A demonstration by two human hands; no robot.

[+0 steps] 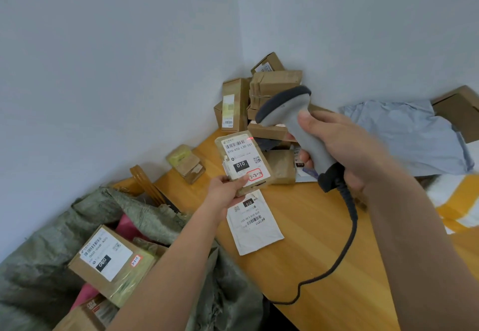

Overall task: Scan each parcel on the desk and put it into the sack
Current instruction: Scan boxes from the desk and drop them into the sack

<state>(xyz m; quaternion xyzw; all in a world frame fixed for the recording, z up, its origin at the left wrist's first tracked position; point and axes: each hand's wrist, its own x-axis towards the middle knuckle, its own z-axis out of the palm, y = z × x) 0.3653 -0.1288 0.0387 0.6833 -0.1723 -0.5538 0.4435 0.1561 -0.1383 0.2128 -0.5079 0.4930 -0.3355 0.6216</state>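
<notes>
Left hand: the left hand (pixel 225 190) pinches the lower edge of a small brown parcel (pixel 245 160), thumb on its label side, holding it upright above the desk edge.
Held parcel: its white label faces the camera, printed "010-010-L30-S51" with a black "010" block and a red-ringed handwritten mark near the thumb; a red scan dot sits at the label's upper right corner.
Right hand: the right hand (pixel 344 146) is wrapped round the grey handle of a barcode scanner (pixel 293 120), the scanner's dark head tipped down toward the held parcel, just right of and above it.
Scanner cable: a black cable (pixel 344 242) drops from the handle under the right hand and loops across the wooden desk (pixel 324 227).
White mailer: a flat white mailer (pixel 252 224) lies on the desk just below the left hand, label up.
Parcel pile: brown boxes (pixel 259 97) stack in the wall corner beyond both hands.
Grey bag: a crumpled grey poly bag (pixel 409 133) lies beyond the right hand.
Sack: a green woven sack (pixel 145 214) stands open below and left of the left arm, with a labelled brown box (pixel 114 260) inside it.
</notes>
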